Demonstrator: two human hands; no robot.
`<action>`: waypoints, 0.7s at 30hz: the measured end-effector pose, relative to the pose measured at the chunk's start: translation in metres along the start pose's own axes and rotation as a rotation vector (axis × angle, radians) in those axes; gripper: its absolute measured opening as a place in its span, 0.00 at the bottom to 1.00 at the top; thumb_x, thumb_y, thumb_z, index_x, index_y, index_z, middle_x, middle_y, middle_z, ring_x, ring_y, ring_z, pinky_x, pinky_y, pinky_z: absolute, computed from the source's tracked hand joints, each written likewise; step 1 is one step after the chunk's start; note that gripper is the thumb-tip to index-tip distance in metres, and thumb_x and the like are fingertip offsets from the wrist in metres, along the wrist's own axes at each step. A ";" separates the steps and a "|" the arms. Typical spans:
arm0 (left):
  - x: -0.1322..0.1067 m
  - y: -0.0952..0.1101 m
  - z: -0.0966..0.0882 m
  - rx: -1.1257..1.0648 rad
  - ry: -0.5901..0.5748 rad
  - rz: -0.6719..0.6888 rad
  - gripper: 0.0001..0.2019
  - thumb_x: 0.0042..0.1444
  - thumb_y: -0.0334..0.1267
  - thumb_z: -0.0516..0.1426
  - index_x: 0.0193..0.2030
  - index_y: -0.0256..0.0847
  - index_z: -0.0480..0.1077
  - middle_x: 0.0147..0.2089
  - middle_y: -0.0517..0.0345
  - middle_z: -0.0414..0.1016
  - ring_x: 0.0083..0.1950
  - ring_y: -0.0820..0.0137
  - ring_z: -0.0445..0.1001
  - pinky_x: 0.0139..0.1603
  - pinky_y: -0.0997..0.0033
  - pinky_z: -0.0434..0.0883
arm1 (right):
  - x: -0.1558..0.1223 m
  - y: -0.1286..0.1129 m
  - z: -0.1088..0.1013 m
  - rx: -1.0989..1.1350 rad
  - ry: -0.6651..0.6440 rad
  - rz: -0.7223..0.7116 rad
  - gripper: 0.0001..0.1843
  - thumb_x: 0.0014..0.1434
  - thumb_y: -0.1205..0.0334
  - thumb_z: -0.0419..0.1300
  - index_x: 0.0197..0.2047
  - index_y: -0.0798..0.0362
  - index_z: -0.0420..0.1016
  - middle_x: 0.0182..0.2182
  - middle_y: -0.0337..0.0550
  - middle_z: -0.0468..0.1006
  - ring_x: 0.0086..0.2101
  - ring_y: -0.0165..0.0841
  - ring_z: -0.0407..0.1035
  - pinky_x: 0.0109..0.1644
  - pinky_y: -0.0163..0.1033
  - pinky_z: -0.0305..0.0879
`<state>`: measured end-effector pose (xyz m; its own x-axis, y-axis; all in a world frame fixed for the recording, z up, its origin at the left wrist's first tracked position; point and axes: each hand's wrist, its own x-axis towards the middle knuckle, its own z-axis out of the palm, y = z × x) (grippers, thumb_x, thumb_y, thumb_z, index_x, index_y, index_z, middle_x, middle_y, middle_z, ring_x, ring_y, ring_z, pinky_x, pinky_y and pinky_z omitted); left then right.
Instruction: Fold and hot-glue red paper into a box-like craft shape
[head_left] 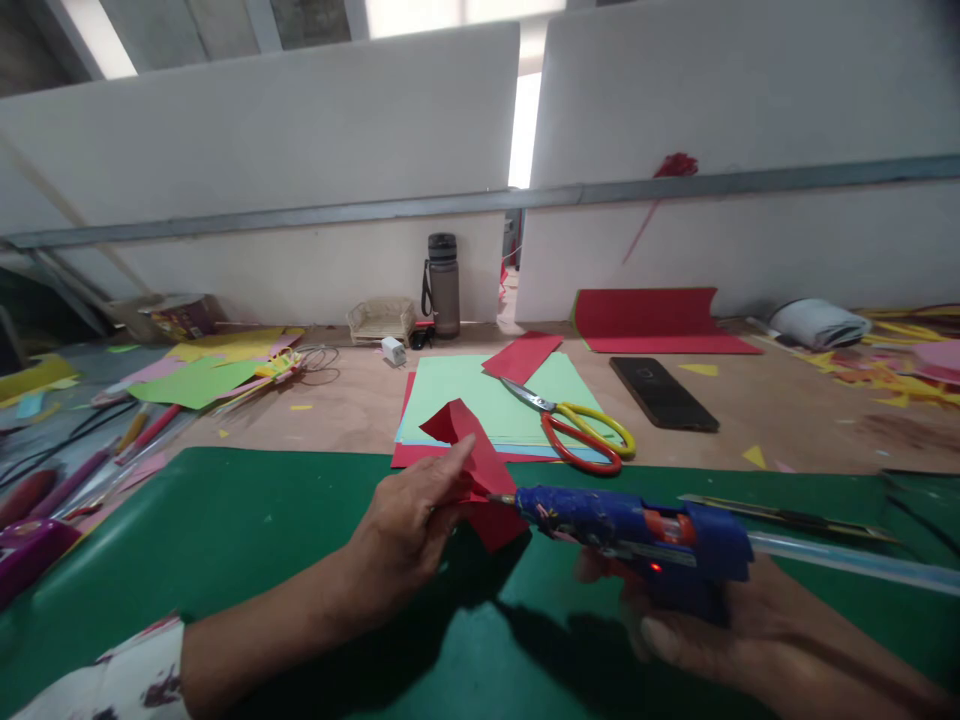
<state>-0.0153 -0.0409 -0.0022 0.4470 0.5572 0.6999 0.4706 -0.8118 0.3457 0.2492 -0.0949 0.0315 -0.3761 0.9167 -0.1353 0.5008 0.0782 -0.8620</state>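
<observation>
My left hand (409, 525) pinches a folded piece of red paper (474, 470) and holds it up above the green cutting mat (247, 530). My right hand (697, 625) is wrapped round the grip of a blue hot glue gun (637, 535). The gun's nozzle touches the red paper at its right edge. A clear glue stick (847, 555) pokes out of the back of the gun to the right.
Behind the mat lie light green and red sheets (480, 400), yellow and orange scissors (585, 430), a black phone (661, 393) and a large red sheet (652, 320). A grey bottle (443, 285) stands by the white partition. Coloured paper scraps and pens litter both sides.
</observation>
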 end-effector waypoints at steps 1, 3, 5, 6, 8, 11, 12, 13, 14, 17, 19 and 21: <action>0.000 0.000 0.000 -0.005 -0.002 -0.003 0.26 0.58 0.28 0.52 0.64 0.41 0.53 0.43 0.51 0.77 0.42 0.69 0.76 0.42 0.71 0.74 | 0.000 0.000 0.000 0.014 -0.007 0.001 0.19 0.55 0.50 0.58 0.50 0.46 0.71 0.41 0.45 0.77 0.39 0.40 0.72 0.41 0.41 0.71; 0.000 0.000 0.001 -0.010 -0.008 -0.008 0.27 0.58 0.27 0.52 0.64 0.41 0.53 0.43 0.51 0.77 0.42 0.70 0.76 0.42 0.72 0.74 | 0.001 0.002 0.001 0.055 -0.029 0.009 0.19 0.56 0.50 0.58 0.50 0.45 0.71 0.42 0.44 0.77 0.40 0.40 0.72 0.42 0.41 0.71; 0.000 0.000 0.001 -0.015 -0.014 -0.007 0.27 0.58 0.26 0.51 0.64 0.41 0.53 0.43 0.51 0.77 0.41 0.70 0.76 0.41 0.72 0.74 | 0.000 0.006 0.001 0.079 -0.048 0.018 0.19 0.56 0.51 0.57 0.51 0.44 0.71 0.44 0.43 0.76 0.41 0.40 0.71 0.44 0.41 0.70; -0.001 0.000 0.002 -0.018 -0.019 -0.006 0.27 0.58 0.26 0.51 0.64 0.40 0.53 0.42 0.52 0.77 0.40 0.70 0.76 0.41 0.72 0.74 | 0.000 0.007 0.001 0.077 -0.053 0.015 0.19 0.57 0.52 0.57 0.51 0.44 0.71 0.44 0.43 0.76 0.42 0.40 0.71 0.45 0.41 0.70; -0.001 0.000 0.002 -0.018 -0.026 -0.006 0.27 0.58 0.26 0.51 0.64 0.40 0.53 0.41 0.53 0.77 0.39 0.71 0.76 0.41 0.71 0.74 | -0.001 0.008 0.001 0.051 -0.058 -0.005 0.19 0.57 0.53 0.57 0.52 0.44 0.70 0.44 0.43 0.76 0.42 0.39 0.71 0.44 0.41 0.69; -0.002 0.000 0.002 -0.001 -0.033 -0.016 0.27 0.58 0.26 0.51 0.64 0.41 0.53 0.40 0.53 0.77 0.39 0.70 0.76 0.41 0.71 0.74 | -0.002 0.003 0.001 0.003 -0.059 -0.014 0.17 0.57 0.53 0.57 0.50 0.45 0.71 0.41 0.42 0.77 0.38 0.38 0.72 0.40 0.39 0.71; -0.001 0.001 0.002 0.004 -0.034 -0.020 0.27 0.58 0.26 0.51 0.64 0.41 0.53 0.40 0.53 0.77 0.40 0.70 0.76 0.41 0.71 0.74 | -0.002 0.001 0.001 -0.007 -0.052 -0.008 0.17 0.57 0.53 0.56 0.49 0.45 0.72 0.40 0.42 0.77 0.37 0.38 0.72 0.39 0.38 0.71; -0.001 0.001 0.002 0.005 -0.034 -0.024 0.27 0.58 0.26 0.52 0.64 0.41 0.53 0.40 0.53 0.78 0.40 0.70 0.76 0.42 0.71 0.74 | -0.002 0.000 0.002 -0.015 -0.043 -0.005 0.17 0.57 0.53 0.57 0.48 0.46 0.73 0.40 0.43 0.78 0.37 0.38 0.72 0.38 0.38 0.71; -0.001 0.001 0.002 0.003 -0.035 -0.028 0.27 0.58 0.26 0.52 0.64 0.41 0.53 0.40 0.53 0.78 0.41 0.70 0.76 0.42 0.71 0.74 | -0.001 -0.001 0.002 -0.020 -0.029 -0.004 0.16 0.56 0.53 0.57 0.48 0.46 0.73 0.39 0.43 0.78 0.36 0.38 0.72 0.38 0.38 0.71; 0.000 0.002 0.001 0.003 -0.037 -0.037 0.27 0.57 0.26 0.52 0.64 0.41 0.54 0.40 0.53 0.78 0.41 0.70 0.76 0.42 0.72 0.74 | 0.000 0.000 0.002 -0.005 -0.017 -0.002 0.16 0.55 0.53 0.58 0.47 0.45 0.74 0.39 0.43 0.78 0.37 0.38 0.73 0.39 0.39 0.71; 0.000 0.002 0.000 0.012 -0.027 -0.038 0.27 0.57 0.26 0.51 0.64 0.41 0.54 0.41 0.52 0.78 0.41 0.70 0.77 0.41 0.72 0.74 | 0.000 0.001 0.002 0.027 -0.029 0.004 0.16 0.55 0.52 0.58 0.47 0.45 0.74 0.40 0.42 0.78 0.38 0.38 0.73 0.41 0.40 0.71; 0.000 0.001 0.000 0.025 -0.020 -0.043 0.27 0.57 0.26 0.51 0.63 0.42 0.54 0.42 0.52 0.78 0.40 0.70 0.77 0.39 0.72 0.75 | 0.000 0.002 0.002 0.055 -0.037 0.002 0.16 0.55 0.53 0.58 0.47 0.45 0.75 0.42 0.43 0.78 0.40 0.39 0.73 0.44 0.41 0.70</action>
<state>-0.0148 -0.0420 -0.0013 0.4412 0.5951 0.6717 0.5083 -0.7826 0.3594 0.2491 -0.0955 0.0286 -0.4042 0.9017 -0.1537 0.4581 0.0542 -0.8873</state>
